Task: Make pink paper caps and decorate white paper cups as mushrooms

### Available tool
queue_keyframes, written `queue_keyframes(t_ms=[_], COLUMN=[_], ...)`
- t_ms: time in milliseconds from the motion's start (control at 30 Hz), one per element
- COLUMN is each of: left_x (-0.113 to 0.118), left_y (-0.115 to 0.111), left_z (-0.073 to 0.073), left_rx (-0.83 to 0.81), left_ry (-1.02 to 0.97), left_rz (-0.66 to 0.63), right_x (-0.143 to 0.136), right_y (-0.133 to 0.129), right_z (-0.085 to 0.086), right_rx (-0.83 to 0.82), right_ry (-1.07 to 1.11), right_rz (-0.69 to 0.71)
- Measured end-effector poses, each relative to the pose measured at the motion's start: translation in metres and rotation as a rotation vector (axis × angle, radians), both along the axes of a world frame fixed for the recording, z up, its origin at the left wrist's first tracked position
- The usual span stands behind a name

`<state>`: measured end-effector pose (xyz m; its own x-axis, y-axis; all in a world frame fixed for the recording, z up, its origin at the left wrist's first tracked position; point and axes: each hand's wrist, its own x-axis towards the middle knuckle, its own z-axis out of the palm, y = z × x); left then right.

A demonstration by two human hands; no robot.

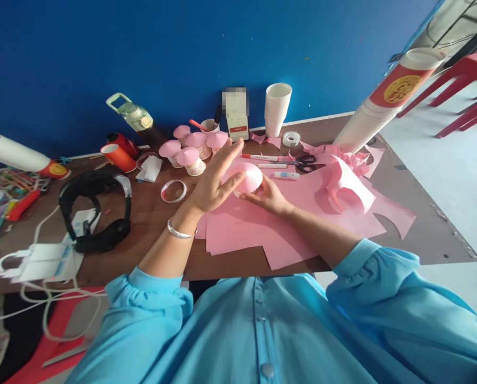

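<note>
A pink paper cone [249, 178] sits on top of a small printed paper cup [237, 194], most of which is hidden behind the hands. My right hand [271, 196] grips this cup low on its right side, thumb and fingers curled round it. Along the cone's left side lies my left hand [218, 184], open, its fingers stretched out and its thumb against the cone. Pink paper sheets [238, 229] spread over the table beneath both hands. Just beyond the cone are a red-and-white marker [260, 157], scissors [302, 162] and a glue stick [286, 175].
Several cone-topped paper cups [188, 156] cluster left of my hands, near a tape roll [173, 191]. A white cup stack [277, 109] and phone [237, 114] stand by the blue wall. Black headgear [96, 210] and a cabled power strip [48, 261] lie left; a tall cup stack [376, 109] leans right.
</note>
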<state>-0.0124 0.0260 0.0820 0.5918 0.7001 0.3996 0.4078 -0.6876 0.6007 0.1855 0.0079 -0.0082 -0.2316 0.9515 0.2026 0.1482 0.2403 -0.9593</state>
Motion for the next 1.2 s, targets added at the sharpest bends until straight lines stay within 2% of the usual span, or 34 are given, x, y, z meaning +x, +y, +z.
queue_keyframes(t_ms=[100,233,433,767,1033,1200], left_x=[0.013,0.029,0.040,0.036,0.036,0.029], left_y=[0.010,0.013,0.010,0.008,0.004,0.008], left_z=[0.012,0.013,0.011,0.013,0.014,0.021], left_rx=[0.029,0.049,0.134,0.045,0.017,0.019], left_ry=[0.111,0.208,0.292,0.165,0.300,0.273], left_rz=[-0.077,-0.098,-0.132,-0.141,-0.123,-0.123], right_x=[-0.001,-0.002,-0.003,0.001,-0.002,-0.001], right_y=[-0.002,-0.003,-0.006,-0.009,-0.009,-0.010], right_z=[0.000,0.000,0.005,0.006,0.007,0.004], right_rx=[0.113,0.234,0.185,0.171,0.208,0.170], right_ry=[-0.115,-0.146,-0.087,-0.018,0.022,-0.030], right_rz=[-0.025,-0.034,-0.022,0.000,0.025,0.050])
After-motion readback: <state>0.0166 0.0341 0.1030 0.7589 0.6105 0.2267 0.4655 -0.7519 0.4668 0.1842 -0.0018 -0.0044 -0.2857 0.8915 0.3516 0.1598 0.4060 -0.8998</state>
